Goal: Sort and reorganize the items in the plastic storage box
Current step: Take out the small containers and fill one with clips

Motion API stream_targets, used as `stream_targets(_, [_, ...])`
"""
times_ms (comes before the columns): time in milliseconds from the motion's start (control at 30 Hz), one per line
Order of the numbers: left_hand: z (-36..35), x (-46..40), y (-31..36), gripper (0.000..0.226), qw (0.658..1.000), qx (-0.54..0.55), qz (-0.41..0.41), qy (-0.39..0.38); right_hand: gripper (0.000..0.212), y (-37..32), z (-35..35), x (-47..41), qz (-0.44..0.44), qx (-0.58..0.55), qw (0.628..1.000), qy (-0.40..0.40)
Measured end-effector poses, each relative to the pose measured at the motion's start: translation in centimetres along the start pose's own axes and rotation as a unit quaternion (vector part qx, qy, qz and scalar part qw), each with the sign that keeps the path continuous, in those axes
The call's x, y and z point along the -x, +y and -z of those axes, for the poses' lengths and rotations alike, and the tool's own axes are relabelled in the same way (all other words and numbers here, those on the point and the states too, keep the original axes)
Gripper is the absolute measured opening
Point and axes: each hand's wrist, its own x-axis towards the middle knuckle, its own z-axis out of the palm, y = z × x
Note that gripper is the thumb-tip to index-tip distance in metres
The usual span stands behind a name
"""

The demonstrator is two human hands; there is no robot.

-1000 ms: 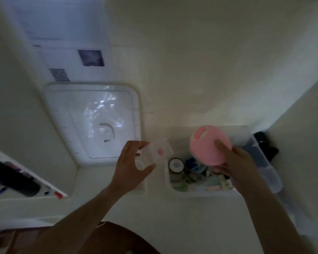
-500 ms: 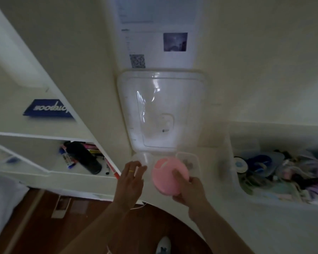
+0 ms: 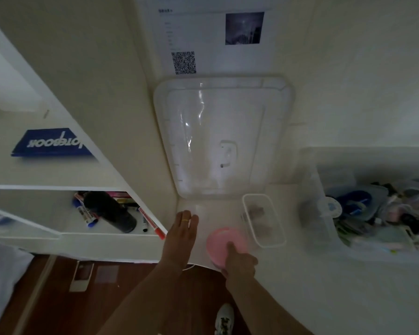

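The clear plastic storage box [image 3: 321,201] stands at the right, filled with several small mixed items. Its clear lid [image 3: 223,134] lies flat behind my hands, up against the wall. A small clear tub [image 3: 264,220] sits on the white desk between the lid and the box. My right hand [image 3: 240,262] grips a pink round container [image 3: 224,241] low over the desk, just left of the tub. My left hand [image 3: 182,235] lies with straight fingers on the desk, its fingertips at a faint clear piece [image 3: 200,210].
An open shelf on the left holds a black bottle [image 3: 109,211], markers [image 3: 86,213] and a blue notebook [image 3: 51,143]. A sheet with a QR code [image 3: 183,62] hangs on the wall. The desk's front edge runs just under my wrists, with wooden floor below.
The view swung left, away from the box. My left hand let go of the small clear tub, which now sits on the desk. My right hand brought the pink container down beside it.
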Motion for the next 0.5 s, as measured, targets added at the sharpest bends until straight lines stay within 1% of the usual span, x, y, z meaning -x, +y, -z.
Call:
stream_targets(67, [-0.2, -0.1, -0.1, 0.053, 1.000, -0.005, -0.006, -0.005, 0.093, -0.1, -0.7, -0.4, 0.008, -0.012, 1.000, -0.004])
stream_targets(133, [-1.1, -0.1, -0.7, 0.058, 0.999, -0.020, -0.035, -0.016, 0.093, -0.2, -1.5, -0.8, 0.026, -0.019, 0.999, -0.012])
stream_targets(167, [-1.6, 0.0, -0.9, 0.062, 0.998, -0.024, -0.052, -0.036, 0.092, -0.2, -1.7, -1.1, 0.032, -0.018, 0.999, -0.016])
stream_targets(233, [-2.0, 0.3, -1.1, 0.078, 0.995, -0.015, -0.051, -0.083, 0.088, -0.2, -1.7, -1.3, 0.035, -0.018, 0.999, -0.020])
stream_targets(333, [-1.5, 0.6, -0.8, 0.089, 0.993, -0.005, -0.043, -0.107, 0.078, -0.2, -0.8, -1.4, 0.040, -0.033, 0.998, -0.030])
stream_targets(400, [-1.2, 0.9, -0.8, 0.092, 0.992, -0.004, -0.038, -0.116, 0.072, -0.3, -0.2, -1.1, 0.051, -0.063, 0.996, -0.047])
stream_targets(500, [-0.6, 1.0, -1.2, 0.087, 0.993, -0.003, -0.023, -0.115, 0.069, -0.1, 0.9, -0.4, 0.036, -0.081, 0.994, -0.068])
